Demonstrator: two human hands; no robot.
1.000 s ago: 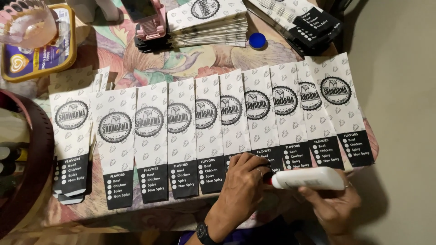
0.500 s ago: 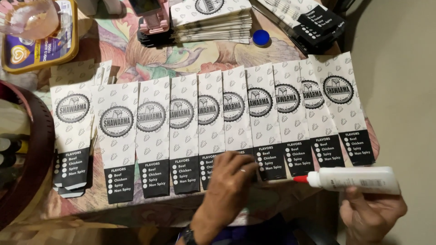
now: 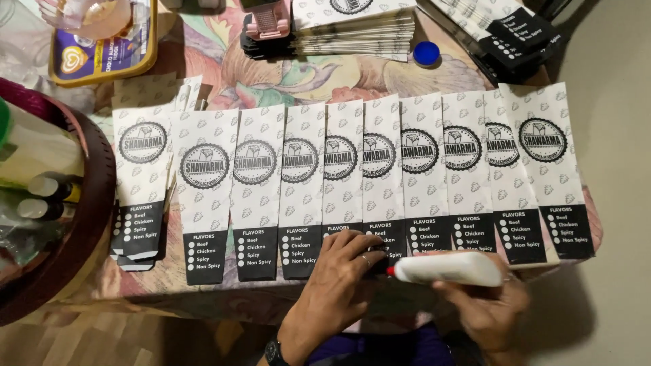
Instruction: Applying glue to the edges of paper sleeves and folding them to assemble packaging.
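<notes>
Row of overlapping paper bags (image 3: pixel 352 183) across the worktop (image 3: pixel 271 74): light, floppy, best pinned flat near the dark ends. Left hand (image 3: pixel 342 271) spread, pressing one down. Right hand (image 3: pixel 485 305) clamped round white glue bottle (image 3: pixel 451 269): probably light, squeezable.

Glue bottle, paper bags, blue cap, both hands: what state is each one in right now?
Glue bottle: uncapped, lying sideways, red tip at the bags' edge.
Paper bags: flat, overlapping in a row.
Blue cap: off, resting on the table.
Left hand: pressing on a bag's black end.
Right hand: closed around the bottle.
</notes>
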